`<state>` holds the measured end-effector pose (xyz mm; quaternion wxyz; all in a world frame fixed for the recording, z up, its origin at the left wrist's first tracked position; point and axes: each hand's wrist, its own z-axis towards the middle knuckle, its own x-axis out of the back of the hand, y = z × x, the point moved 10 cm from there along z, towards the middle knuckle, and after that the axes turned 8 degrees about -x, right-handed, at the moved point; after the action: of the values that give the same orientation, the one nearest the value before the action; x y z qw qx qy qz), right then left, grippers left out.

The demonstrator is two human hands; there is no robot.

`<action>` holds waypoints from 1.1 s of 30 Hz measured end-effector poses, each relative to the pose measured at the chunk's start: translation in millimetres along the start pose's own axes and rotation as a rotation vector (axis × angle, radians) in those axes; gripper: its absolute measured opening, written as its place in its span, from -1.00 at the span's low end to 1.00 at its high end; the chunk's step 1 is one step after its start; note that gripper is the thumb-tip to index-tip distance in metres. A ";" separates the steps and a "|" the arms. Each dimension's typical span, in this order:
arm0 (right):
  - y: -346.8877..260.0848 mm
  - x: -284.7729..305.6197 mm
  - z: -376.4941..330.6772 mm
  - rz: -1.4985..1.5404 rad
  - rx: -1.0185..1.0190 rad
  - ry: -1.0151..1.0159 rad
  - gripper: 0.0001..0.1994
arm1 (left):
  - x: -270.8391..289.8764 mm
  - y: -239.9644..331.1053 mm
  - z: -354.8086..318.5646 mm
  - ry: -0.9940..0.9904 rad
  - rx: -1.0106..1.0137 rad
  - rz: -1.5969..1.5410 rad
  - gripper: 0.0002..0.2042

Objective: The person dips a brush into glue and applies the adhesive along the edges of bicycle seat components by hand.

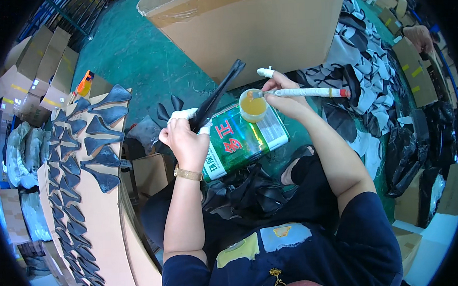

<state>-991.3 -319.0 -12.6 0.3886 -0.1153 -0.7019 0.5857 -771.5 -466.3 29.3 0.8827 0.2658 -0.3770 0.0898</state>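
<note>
My left hand (pixel 184 139), with white tape on its fingers, is closed around a long folded black piece (pixel 218 97) that looks like a saddle cover. The piece slants up toward the big carton. In my right hand (pixel 284 92) is a brush (pixel 311 93) with a white-wrapped handle and a red end. Its bristles reach over the mouth of a small cup (pixel 253 110) of yellow liquid, probably glue. Whether they touch the liquid is hard to tell. The cup stands on a green metal tin (pixel 247 142) lying on its broad side before me.
Several black saddle-shaped pieces (pixel 103 129) lie in rows on a cardboard surface (pixel 102 215) at my left. A large carton (pixel 250 34) stands ahead. Grey and black cut pieces (pixel 361 60) are heaped at the right. More black pieces (pixel 254 190) lie between my legs.
</note>
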 end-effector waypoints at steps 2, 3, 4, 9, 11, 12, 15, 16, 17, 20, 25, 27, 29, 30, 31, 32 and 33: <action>0.7 3.5 -1.0 0.013 0.000 0.023 -0.66 | 1.3 -5.9 1.4 0.015 0.044 -0.033 -0.70; 8.1 4.6 0.3 0.008 -0.002 0.022 -0.66 | 0.7 -4.9 1.7 0.014 0.047 -0.038 -0.70; 24.2 6.1 3.8 -0.073 -0.052 0.022 -0.62 | -0.3 -0.8 2.1 0.009 0.022 -0.013 -0.70; 49.8 -1.9 8.4 -0.269 -0.125 0.034 -0.72 | -5.8 10.5 -0.6 -0.087 -0.024 0.064 -0.70; 55.7 -7.7 8.9 -0.253 -0.110 0.042 -0.76 | -6.3 12.5 -2.3 -0.070 -0.044 0.055 -0.69; 59.4 -13.7 8.1 -0.238 -0.109 0.016 -0.77 | -9.5 9.5 -4.4 -0.079 -0.039 0.067 -0.69; 74.4 -23.2 10.2 -0.231 -0.106 -0.034 -0.78 | -16.1 6.2 -7.6 -0.087 -0.033 0.071 -0.68; 74.8 -16.2 12.0 -0.177 -0.071 0.007 -0.77 | -17.5 5.5 -7.2 -0.088 -0.025 0.063 -0.68; 71.0 -13.9 13.5 -0.120 -0.034 0.040 -0.75 | -16.6 3.5 -7.2 -0.087 -0.024 0.066 -0.68; 38.5 17.2 12.7 0.131 -0.023 0.122 -0.75 | -15.6 -3.2 -9.9 -0.084 0.011 0.035 -0.70; -5.7 45.9 -9.2 0.375 0.025 0.116 -0.73 | -12.7 5.5 -5.3 -0.056 0.017 -0.058 -0.72; -15.5 41.1 -14.0 0.485 0.055 0.084 -0.73 | -13.6 6.4 -6.3 -0.063 0.005 -0.045 -0.72; -17.0 40.0 -13.9 0.491 0.061 0.068 -0.73 | -15.6 7.6 -6.9 -0.071 -0.011 -0.035 -0.72; -16.4 44.1 -12.6 0.407 0.079 0.107 -0.74 | -17.2 8.4 -7.0 -0.079 -0.018 -0.039 -0.71; -16.8 48.2 -11.9 0.323 0.096 0.145 -0.74 | -18.5 9.7 -6.9 -0.087 -0.024 -0.043 -0.71; -15.7 53.6 -11.6 0.242 0.089 0.183 -0.72 | -18.6 10.9 -6.6 -0.087 -0.026 -0.044 -0.71; -15.6 54.7 -11.9 0.242 0.090 0.185 -0.72 | -18.6 11.6 -6.2 -0.089 -0.019 -0.051 -0.70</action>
<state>-1015.4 -281.0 24.2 0.3830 -0.2350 -0.6172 0.6459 -784.8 -452.5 17.1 0.8696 0.2705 -0.4098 0.0516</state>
